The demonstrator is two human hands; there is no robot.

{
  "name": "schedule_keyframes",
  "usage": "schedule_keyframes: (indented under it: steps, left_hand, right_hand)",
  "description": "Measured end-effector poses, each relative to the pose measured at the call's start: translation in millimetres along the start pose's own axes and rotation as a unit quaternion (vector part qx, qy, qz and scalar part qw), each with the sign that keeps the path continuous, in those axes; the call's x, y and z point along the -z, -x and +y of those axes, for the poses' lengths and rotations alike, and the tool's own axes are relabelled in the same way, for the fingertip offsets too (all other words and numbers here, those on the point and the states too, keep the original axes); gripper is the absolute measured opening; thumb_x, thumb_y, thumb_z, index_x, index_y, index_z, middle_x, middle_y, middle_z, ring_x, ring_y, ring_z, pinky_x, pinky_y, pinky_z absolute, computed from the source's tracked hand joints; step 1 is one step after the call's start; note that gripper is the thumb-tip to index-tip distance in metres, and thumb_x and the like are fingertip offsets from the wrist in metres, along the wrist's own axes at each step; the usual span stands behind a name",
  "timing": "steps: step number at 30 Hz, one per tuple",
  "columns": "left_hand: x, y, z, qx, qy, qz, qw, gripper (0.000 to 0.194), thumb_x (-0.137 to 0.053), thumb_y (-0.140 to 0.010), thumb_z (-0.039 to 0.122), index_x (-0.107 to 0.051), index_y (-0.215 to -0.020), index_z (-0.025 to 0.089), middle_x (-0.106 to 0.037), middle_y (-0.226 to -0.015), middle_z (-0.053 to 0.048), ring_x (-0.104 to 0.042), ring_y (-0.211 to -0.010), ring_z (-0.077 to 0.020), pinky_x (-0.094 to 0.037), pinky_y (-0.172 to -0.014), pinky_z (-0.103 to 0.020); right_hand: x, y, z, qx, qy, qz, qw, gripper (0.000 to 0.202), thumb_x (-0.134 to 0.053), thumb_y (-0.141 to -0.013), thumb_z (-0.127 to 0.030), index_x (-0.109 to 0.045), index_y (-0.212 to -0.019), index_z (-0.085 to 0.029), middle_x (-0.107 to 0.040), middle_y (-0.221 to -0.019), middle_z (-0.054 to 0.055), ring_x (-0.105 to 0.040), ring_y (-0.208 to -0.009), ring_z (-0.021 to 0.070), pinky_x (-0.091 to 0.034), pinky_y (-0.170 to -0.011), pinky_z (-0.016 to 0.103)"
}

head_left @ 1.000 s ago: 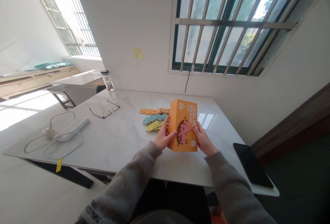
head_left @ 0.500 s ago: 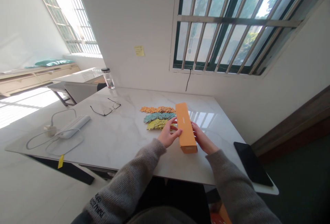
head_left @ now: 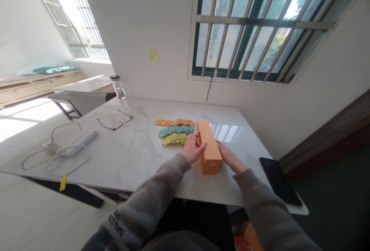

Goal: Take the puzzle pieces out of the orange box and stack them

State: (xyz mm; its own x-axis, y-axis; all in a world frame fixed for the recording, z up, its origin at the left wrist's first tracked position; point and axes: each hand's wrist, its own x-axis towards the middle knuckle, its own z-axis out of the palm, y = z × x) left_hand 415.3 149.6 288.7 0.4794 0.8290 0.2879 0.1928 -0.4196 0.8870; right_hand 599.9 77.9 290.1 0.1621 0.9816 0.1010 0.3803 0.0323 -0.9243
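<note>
gripping the box (head_left: 210, 145) from both sides, the left hand (head_left: 193, 149) and right hand (head_left: 230, 157) sit about equally near, its long axis running away from the person across the surface (head_left: 138, 158), just right of the puzzle pieces (head_left: 175, 139). the right fingertips and the box's far side are hidden.
</note>
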Motion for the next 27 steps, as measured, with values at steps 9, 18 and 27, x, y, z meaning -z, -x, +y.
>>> schedule_keyframes:
  steps: [9, 18, 27]
  left_hand:
    - [-5.1, -3.9, 1.1, -0.045, -0.06, 0.02, 0.997, 0.063, -0.06, -0.087, 0.043, -0.044, -0.139, 0.013, -0.051, -0.12, -0.015, -0.055, -0.104, -0.0255, -0.047, -0.1, -0.047]
    - [-0.1, -1.6, 0.0, -0.121, -0.072, 0.017, 0.99, 0.041, -0.05, -0.094, 0.035, -0.054, -0.131, 0.017, -0.047, -0.13, -0.014, -0.048, -0.128, -0.0268, -0.039, -0.113, -0.046]
    - [7.1, 5.3, -18.2, -0.132, 0.027, -0.041, 0.99, 0.044, -0.048, -0.097, 0.033, -0.047, -0.139, 0.022, -0.047, -0.135, -0.014, -0.055, -0.118, -0.0243, -0.058, -0.089, -0.039]
  right_hand:
    - [21.9, 2.3, -55.9, 0.242, 0.205, 0.019, 0.948, 0.032, -0.046, -0.097, -0.037, -0.065, -0.122, -0.029, -0.06, -0.128, 0.008, -0.05, -0.125, 0.0249, -0.044, -0.107, 0.048]
    - [4.1, -4.1, -56.1, 0.284, 0.269, -0.057, 0.919, 0.034, -0.045, -0.098, -0.031, -0.067, -0.124, -0.027, -0.065, -0.126, 0.006, -0.052, -0.122, 0.0262, -0.042, -0.109, 0.051]
    - [5.5, -1.2, -54.1, 0.269, 0.245, -0.063, 0.929, 0.034, -0.047, -0.096, -0.029, -0.066, -0.124, -0.027, -0.064, -0.127, 0.007, -0.051, -0.125, 0.0264, -0.04, -0.111, 0.051]
